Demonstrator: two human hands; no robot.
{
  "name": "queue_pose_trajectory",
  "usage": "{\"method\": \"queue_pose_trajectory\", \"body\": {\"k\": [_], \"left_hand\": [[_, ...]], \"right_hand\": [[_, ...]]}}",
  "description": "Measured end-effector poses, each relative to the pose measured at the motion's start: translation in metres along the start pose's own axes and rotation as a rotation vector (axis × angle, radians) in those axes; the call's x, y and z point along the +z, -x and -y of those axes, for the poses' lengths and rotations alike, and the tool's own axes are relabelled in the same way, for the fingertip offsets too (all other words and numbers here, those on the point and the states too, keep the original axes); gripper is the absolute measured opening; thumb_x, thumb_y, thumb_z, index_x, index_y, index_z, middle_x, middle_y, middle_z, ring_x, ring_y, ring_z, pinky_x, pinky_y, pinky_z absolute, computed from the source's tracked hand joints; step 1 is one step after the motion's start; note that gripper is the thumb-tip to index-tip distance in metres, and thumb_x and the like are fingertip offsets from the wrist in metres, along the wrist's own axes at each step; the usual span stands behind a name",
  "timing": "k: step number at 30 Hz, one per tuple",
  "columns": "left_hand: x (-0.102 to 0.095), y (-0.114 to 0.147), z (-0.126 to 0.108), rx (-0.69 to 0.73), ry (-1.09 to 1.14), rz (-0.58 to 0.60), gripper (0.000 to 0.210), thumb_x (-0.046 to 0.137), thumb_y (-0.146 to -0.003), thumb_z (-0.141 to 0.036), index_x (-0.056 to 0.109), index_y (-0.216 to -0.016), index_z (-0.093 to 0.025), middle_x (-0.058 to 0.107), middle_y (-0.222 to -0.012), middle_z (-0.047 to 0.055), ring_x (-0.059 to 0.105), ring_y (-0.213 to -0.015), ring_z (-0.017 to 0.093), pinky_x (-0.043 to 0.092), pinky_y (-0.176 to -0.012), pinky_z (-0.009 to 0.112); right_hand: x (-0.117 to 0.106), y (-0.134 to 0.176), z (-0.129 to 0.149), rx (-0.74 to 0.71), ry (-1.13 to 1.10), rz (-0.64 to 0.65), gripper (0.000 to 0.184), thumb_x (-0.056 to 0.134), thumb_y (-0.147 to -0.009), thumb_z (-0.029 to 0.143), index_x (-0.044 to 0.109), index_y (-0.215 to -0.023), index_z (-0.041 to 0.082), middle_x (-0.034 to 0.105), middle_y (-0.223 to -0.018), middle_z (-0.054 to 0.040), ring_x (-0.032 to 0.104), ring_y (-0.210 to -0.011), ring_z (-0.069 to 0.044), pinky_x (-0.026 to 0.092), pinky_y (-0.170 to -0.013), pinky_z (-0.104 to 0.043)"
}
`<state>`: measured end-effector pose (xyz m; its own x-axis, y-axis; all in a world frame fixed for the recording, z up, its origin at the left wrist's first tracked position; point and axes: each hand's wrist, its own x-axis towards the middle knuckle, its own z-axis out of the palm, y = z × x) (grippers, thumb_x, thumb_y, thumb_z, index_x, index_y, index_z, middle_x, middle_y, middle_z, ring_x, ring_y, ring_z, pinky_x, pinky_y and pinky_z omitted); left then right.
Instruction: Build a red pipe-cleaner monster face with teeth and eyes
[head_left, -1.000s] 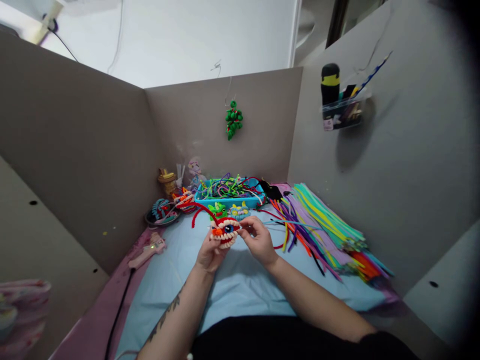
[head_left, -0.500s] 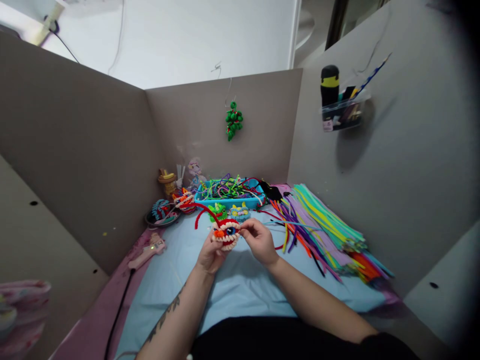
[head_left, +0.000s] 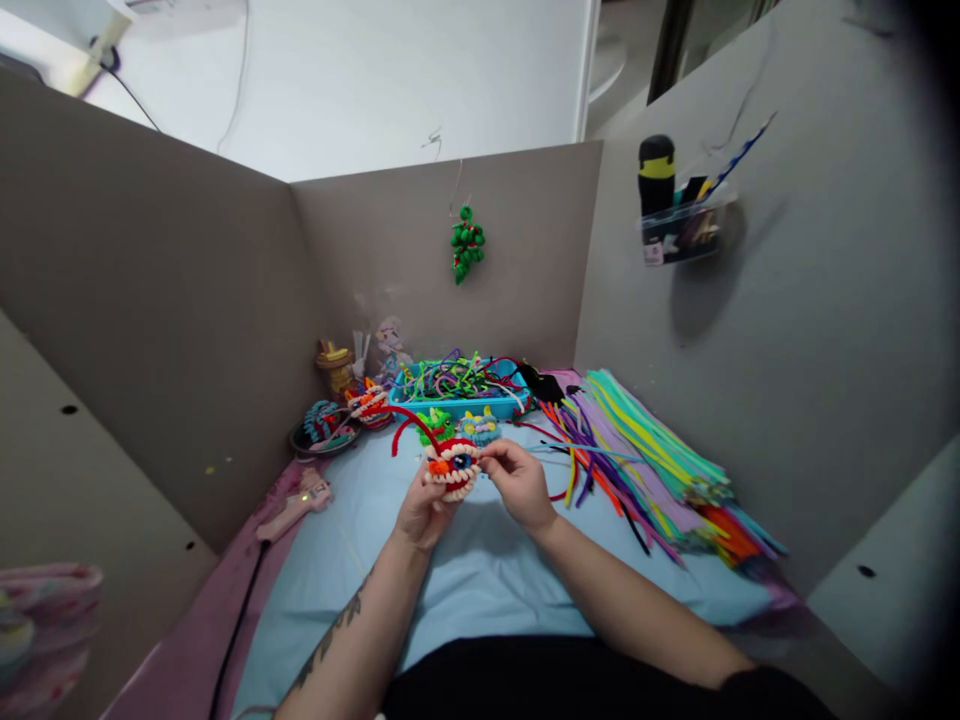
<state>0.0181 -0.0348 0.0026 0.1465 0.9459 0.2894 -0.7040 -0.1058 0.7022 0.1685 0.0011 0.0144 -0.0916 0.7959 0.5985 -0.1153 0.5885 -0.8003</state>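
A red and cream pipe-cleaner figure with a blue eye and an orange tuft sits above the blue cover. My left hand is closed around its lower left side. At the figure's right edge, by the eye, the thumb and fingers of my right hand are pinched together; the exact bit between the fingertips is hidden. A long red pipe cleaner curves up and left from the figure's top. Just behind stand a green pipe-cleaner figure and a blue and yellow one.
A blue tray of tangled pipe cleaners is at the back. Bundles of coloured pipe cleaners lie on the right. On the left are a dark bowl, an orange pipe-cleaner figure and a pink corded glue gun. Grey panels surround the table.
Both hands and the figure stay almost where they were. Only a slight shift of the camera view shows.
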Motion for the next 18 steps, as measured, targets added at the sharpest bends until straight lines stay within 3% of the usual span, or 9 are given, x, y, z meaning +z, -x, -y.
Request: {"method": "queue_pose_trajectory", "body": {"k": [11,18], "left_hand": [[0.0022,0.0004,-0.0016,-0.013,0.017,-0.011,0.055,0.075,-0.062,-0.019,0.051,-0.111,-0.019,0.063,-0.109,0.007,0.064,-0.094,0.018,0.051,-0.081,0.025],[0.0022,0.0001,0.0000,0.004,0.011,-0.029,0.057,0.075,-0.062,-0.018,0.050,-0.113,-0.017,0.061,-0.113,0.010,0.062,-0.098,0.021,0.050,-0.084,0.027]], "right_hand": [[0.0034,0.0002,-0.0012,0.047,-0.045,0.002,0.014,0.059,-0.079,0.031,0.061,-0.076,0.018,0.059,-0.071,-0.0018,0.055,-0.064,-0.013,0.046,-0.060,-0.025],[0.0055,0.0003,-0.0015,0.099,-0.120,-0.006,0.015,0.059,-0.078,0.033,0.059,-0.077,0.018,0.060,-0.067,-0.0012,0.055,-0.060,-0.013,0.047,-0.056,-0.025]]}}
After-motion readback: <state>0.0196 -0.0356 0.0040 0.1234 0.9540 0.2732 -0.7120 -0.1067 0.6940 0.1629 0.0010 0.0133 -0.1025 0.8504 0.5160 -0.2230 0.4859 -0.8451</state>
